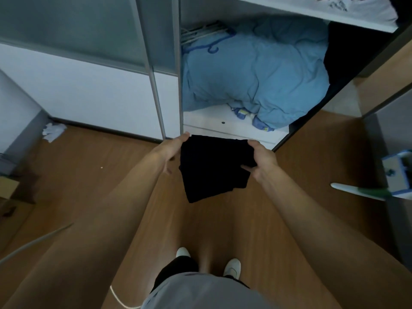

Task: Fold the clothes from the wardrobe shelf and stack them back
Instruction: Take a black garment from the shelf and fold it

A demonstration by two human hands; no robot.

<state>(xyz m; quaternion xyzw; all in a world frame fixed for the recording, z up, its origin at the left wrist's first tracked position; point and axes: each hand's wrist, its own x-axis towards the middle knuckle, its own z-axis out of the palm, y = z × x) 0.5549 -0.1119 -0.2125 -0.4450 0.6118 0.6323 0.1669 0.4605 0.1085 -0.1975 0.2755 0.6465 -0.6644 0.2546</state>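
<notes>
At the far left a small heap of crumpled white paper [52, 131] lies on the wooden floor [89, 175] against the wall, and beside it the closed wardrobe door [89, 85] runs across to the open compartment. In front of that opening a person stands with both arms stretched forward, holding one black garment [211, 168] up in the air between the two hands, above the floor and just near of the wardrobe's base. The left hand [172, 150] lies along the cloth's left edge, fingertips at the top corner and fingers fairly straight; how firmly it grips I cannot tell. The right hand [262, 158] is curled over the right edge, thumb on the near face, pinching the fabric. The garment looks folded at least once; its top edge runs left to right between the hands, and its long axis hangs downward toward the person, the lower corner tilted a little left. Inside the open compartment sits one big blue duvet [256, 70], with a blue hanger [209, 44] and several pale ones behind it. Above, at the far right, one shelf [312, 15] carries a white printed garment [347, 7].
</notes>
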